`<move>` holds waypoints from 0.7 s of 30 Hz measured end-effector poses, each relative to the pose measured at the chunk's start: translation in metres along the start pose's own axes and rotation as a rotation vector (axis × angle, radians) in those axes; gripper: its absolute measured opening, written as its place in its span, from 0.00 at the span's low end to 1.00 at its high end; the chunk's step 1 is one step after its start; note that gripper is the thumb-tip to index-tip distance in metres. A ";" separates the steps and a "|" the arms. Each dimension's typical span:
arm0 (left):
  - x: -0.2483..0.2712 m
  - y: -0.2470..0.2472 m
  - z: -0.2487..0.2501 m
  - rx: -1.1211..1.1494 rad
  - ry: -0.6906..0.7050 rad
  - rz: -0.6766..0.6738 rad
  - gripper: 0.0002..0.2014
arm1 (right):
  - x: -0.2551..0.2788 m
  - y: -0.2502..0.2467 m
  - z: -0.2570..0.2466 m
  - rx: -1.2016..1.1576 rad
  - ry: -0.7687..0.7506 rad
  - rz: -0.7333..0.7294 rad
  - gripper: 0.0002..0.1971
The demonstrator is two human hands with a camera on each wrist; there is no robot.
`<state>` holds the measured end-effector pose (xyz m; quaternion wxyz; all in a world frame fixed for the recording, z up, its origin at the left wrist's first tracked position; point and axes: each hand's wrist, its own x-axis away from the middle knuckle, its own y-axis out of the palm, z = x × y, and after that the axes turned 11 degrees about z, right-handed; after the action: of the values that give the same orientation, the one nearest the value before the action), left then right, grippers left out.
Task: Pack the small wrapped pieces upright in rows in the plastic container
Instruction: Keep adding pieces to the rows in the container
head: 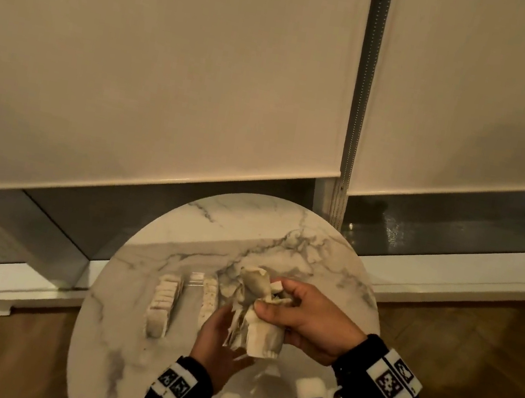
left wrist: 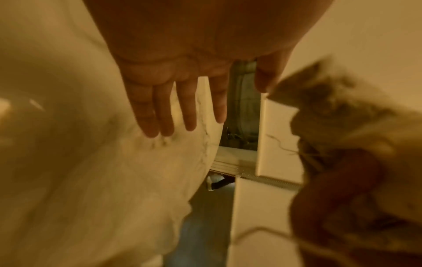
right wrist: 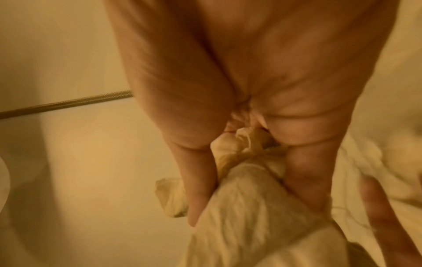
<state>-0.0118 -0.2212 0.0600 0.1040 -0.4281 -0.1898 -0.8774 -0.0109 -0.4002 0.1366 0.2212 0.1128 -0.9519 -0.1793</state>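
A round marble table [head: 201, 223] carries a clear plastic container [head: 195, 279] with 2 rows of wrapped pieces [head: 163, 303] upright. Just right, the right hand [head: 306, 324] grips a crumpled cream bundle [head: 259, 323]; the left hand [head: 218, 337], fingers straight, holds nothing.

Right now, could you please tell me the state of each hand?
Left hand: open, fingers straight, beside the bundle.
Right hand: holding a crumpled wrapper bundle, thumb and fingers curled round it.
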 end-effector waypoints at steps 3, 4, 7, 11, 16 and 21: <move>0.023 -0.004 0.012 0.172 -0.153 -0.169 0.27 | -0.012 0.020 0.013 0.000 0.040 -0.065 0.24; 0.028 -0.008 0.015 0.217 -0.174 -0.200 0.28 | -0.017 0.025 0.018 0.018 0.039 -0.056 0.24; 0.029 -0.027 0.024 0.319 -0.188 -0.215 0.29 | -0.032 0.044 0.032 0.141 -0.041 0.049 0.19; 0.023 -0.053 0.035 0.336 -0.204 -0.178 0.31 | -0.050 0.072 0.051 0.343 -0.168 0.133 0.21; 0.020 -0.078 0.054 0.400 -0.165 -0.184 0.30 | -0.067 0.114 0.068 0.724 -0.322 0.176 0.19; 0.015 -0.109 0.075 0.510 -0.129 -0.284 0.30 | -0.083 0.146 0.084 1.209 -0.452 0.203 0.26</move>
<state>-0.0055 -0.0908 0.0877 0.0722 -0.4122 -0.4683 -0.7782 0.0034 -0.2181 0.0917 -0.0712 0.0863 -0.9140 0.3899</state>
